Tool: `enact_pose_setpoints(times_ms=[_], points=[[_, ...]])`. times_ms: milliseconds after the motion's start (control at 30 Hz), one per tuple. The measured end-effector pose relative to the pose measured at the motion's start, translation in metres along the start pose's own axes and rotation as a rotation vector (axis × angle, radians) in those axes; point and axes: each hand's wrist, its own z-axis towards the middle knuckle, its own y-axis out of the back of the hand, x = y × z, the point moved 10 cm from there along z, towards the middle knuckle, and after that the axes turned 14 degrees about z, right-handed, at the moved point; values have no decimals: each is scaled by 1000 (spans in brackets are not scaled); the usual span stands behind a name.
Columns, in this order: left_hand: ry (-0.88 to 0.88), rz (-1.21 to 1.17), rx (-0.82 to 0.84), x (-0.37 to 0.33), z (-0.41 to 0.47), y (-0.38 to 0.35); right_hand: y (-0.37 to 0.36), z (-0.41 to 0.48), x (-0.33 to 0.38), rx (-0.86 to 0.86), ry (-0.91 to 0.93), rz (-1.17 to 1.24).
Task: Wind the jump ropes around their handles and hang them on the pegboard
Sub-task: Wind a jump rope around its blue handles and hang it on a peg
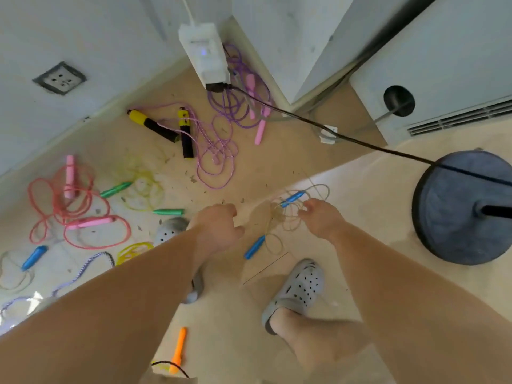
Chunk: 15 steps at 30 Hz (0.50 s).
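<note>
A: "Gathering the pale rope (278, 214) first, are we? Where is it?"

B: "Just left of the round stand base (465, 212), lifted between our hands. Our right hand (318, 217) pinches its loops beside one blue handle (292, 197), likely so the tangle can't drop."

A: "And our left hand (219, 228)?"

B: "Further from the base, fingers curled. Whether the thin cord runs through them we cannot tell. The other blue handle (255, 247) dangles between our hands, so we judge winding not yet begun."
</note>
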Motion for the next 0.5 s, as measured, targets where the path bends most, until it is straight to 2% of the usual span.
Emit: enact_pose_setpoints(times_ms=[100, 233, 400, 500], points=[[-66, 70, 159, -22, 73, -81, -33, 74, -21, 14, 21, -35], [-198, 206, 305, -64, 137, -170, -59, 149, -46, 0, 133, -343], [-253, 363, 312, -78, 177, -220, -74, 184, -55, 37, 255, -654], [-290, 424, 229, -80, 174, -223, -74, 179, -55, 1, 355, -807]])
